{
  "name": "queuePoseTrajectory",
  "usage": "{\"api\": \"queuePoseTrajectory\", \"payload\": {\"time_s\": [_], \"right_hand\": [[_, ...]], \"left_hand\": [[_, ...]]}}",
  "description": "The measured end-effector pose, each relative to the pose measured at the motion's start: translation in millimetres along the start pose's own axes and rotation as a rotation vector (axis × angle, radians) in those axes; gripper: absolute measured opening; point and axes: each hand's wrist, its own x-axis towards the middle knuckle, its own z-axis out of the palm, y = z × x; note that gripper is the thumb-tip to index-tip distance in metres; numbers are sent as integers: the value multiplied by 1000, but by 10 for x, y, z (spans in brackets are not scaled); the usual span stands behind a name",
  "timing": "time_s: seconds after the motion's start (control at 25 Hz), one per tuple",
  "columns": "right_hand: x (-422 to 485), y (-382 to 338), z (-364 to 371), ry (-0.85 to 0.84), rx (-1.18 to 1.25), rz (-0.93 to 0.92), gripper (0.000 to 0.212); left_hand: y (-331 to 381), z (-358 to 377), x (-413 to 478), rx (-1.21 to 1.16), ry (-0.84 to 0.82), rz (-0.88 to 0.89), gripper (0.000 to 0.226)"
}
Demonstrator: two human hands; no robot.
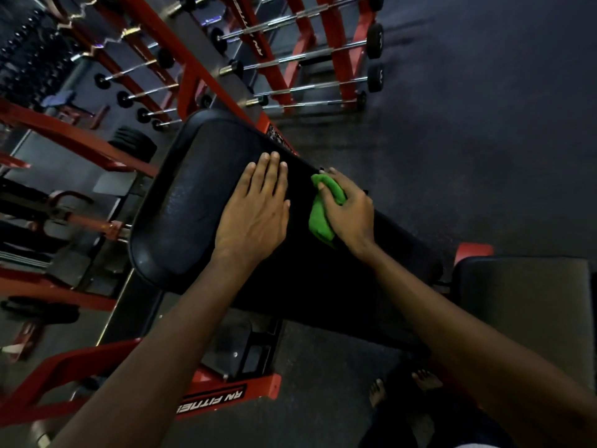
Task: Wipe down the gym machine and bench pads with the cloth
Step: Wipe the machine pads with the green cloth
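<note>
A long black bench pad [187, 202] slants across the middle of the head view, mounted on a red machine frame [226, 399]. My left hand [255, 208] lies flat on the pad with its fingers straight and together. Just to its right, my right hand [349, 211] grips a bunched green cloth [319, 218] and holds it against the pad near the pad's right edge. Part of the cloth is hidden under my fingers.
A second dark seat pad [523, 302] sits at the right. A red rack of barbells [310, 59] stands behind the bench, and weight plates [134, 142] lie at the left. Dark rubber floor [484, 124] spreads to the right. Bare feet [403, 386] stand below the bench.
</note>
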Motion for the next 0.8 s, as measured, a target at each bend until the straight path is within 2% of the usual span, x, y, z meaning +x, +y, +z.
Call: {"api": "queuePoseTrajectory", "payload": {"time_s": [0.08,0.16,0.36,0.44,0.52,0.6,0.72,0.8], "right_hand": [[-71,158,-9,-18,24,-45,35],[-148,427,-101,-22,20,-15,36],[-303,929,-368,150,26,292,36],[-299,896,-350,190,-6,339,36],[-333,693,-294,173,-2,284,32],[-467,521,-245,70,32,158,31],[-738,531,-292,-56,-22,9,49],[-777,741,-340,-11,-53,24,51]], "left_hand": [[1,-5,-5,6,-12,5,63],[2,4,4,0,-20,4,63],[187,68,122,-44,-62,88,61],[305,108,201,-57,-80,151,61],[393,137,251,-45,-104,175,61],[422,163,288,-33,-124,191,61],[435,212,295,-12,-109,206,62],[440,220,295,4,-102,201,62]]}}
